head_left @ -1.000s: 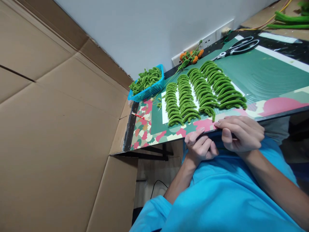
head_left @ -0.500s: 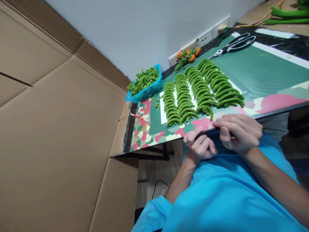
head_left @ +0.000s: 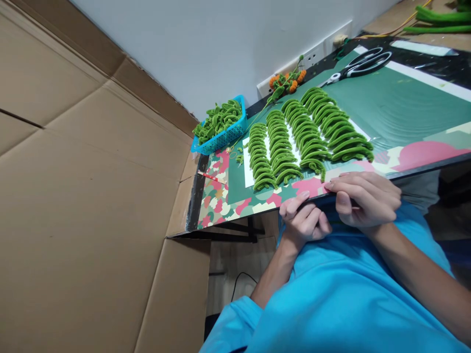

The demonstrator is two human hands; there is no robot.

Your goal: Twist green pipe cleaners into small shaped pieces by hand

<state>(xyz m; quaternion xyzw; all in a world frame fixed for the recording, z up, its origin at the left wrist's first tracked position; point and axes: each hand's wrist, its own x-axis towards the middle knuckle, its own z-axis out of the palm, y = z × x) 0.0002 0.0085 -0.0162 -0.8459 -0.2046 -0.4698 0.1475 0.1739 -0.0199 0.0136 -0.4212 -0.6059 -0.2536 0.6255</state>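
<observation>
My left hand [head_left: 303, 218] rests against the front edge of the mat-covered table [head_left: 241, 193], its fingers curled in with nothing seen in them. To its right, my right hand [head_left: 368, 198] touches the same edge with its fingertips, fingers bent together and no object showing. Just beyond both hands, curved green chenille-stem pieces lie in several rows: a left row [head_left: 260, 157], two middle rows [head_left: 281, 147] [head_left: 303, 137] and a right row [head_left: 338, 127]. White paper [head_left: 248, 171] shows beneath them. The inside of each palm is partly hidden.
A blue basket [head_left: 221, 142] heaped with green pieces stands at the back left, near cardboard walls [head_left: 91, 196]. Orange chenille flowers [head_left: 289, 81], black-handled scissors [head_left: 356, 66] and a white tube [head_left: 423, 48] lie toward the back. A red-and-white stick [head_left: 211, 177] lies at left.
The view has shifted very slightly. Both hands stay at the table edge in the same pose, and the green rows have not changed.
</observation>
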